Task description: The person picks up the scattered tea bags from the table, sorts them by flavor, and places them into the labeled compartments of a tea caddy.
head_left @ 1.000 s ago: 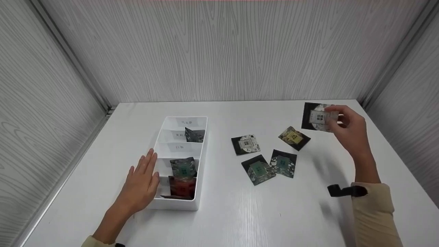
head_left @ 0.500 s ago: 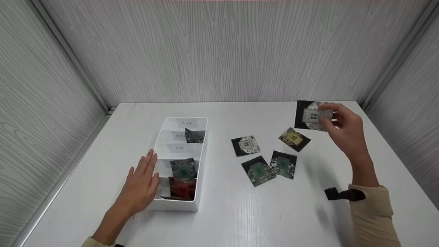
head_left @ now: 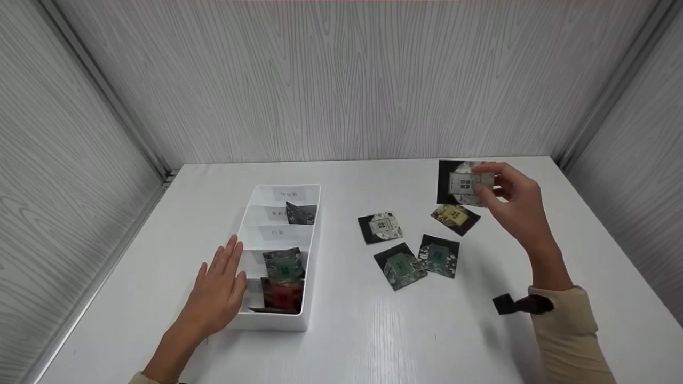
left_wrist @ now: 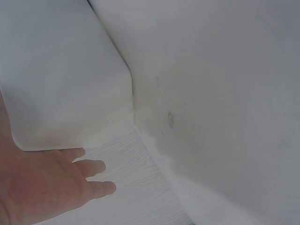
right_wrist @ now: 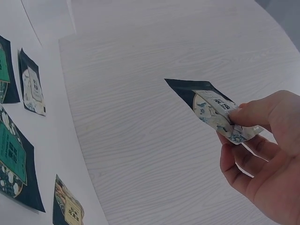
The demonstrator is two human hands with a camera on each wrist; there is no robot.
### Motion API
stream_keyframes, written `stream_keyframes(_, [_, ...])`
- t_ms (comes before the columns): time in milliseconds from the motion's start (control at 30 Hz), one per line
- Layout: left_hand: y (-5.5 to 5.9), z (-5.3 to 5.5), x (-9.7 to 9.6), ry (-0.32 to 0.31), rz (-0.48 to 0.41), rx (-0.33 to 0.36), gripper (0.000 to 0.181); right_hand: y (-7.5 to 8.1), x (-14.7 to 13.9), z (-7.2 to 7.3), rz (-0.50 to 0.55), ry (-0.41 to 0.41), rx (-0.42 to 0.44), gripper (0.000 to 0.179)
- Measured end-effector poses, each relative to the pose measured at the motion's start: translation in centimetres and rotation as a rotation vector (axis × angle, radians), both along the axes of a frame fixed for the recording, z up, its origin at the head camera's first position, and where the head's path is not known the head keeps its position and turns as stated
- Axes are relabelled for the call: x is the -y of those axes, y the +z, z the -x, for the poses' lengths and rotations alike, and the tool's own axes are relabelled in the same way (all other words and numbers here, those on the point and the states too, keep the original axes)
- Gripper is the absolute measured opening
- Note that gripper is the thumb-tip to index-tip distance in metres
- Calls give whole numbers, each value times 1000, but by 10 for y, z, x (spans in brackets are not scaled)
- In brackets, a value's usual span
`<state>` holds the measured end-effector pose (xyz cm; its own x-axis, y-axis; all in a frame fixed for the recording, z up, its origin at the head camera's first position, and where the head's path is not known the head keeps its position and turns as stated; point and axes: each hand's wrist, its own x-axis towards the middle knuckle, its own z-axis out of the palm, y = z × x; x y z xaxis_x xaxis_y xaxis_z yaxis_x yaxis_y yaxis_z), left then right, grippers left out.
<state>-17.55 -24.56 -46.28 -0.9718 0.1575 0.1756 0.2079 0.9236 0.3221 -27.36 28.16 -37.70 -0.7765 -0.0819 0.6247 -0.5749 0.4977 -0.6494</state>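
My right hand (head_left: pixel 509 200) pinches a tea sachet (head_left: pixel 461 183) between thumb and fingers, raised above the table at the back right. The sachet is black and white with a pale label; in the right wrist view its floral print (right_wrist: pixel 211 110) shows. My left hand (head_left: pixel 214 288) lies with straight fingers along the left side of a white divided box (head_left: pixel 314 256). In the left wrist view its fingers (left_wrist: pixel 96 189) reach past the box wall (left_wrist: pixel 65 84). Inside the box are a green-labelled sachet (head_left: pixel 284 265), red sachets (head_left: pixel 283 294) and a dark grey sachet (head_left: pixel 301 213), in separate compartments.
On the table right of the box lie a white-labelled sachet (head_left: pixel 381 227), a yellow-labelled sachet (head_left: pixel 455 217) and two green-labelled sachets, one (head_left: pixel 400 265) touching the other (head_left: pixel 439 256). Wood-grain panels (head_left: pixel 341 80) enclose the table at the back and sides.
My right hand has moved left with the pinched sachet, which now hangs over the yellow-labelled one in the head view. The left hand stays at the box.
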Motion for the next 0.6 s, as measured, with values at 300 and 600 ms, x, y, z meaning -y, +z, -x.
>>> stream_keyframes(300, [-1,-1,0,8,3,-9,61,-1,13,0,21,61,44,31])
stream_keyframes(600, [0,-1,0,7,4,-7,61,4,40,2,-13,93,34,32])
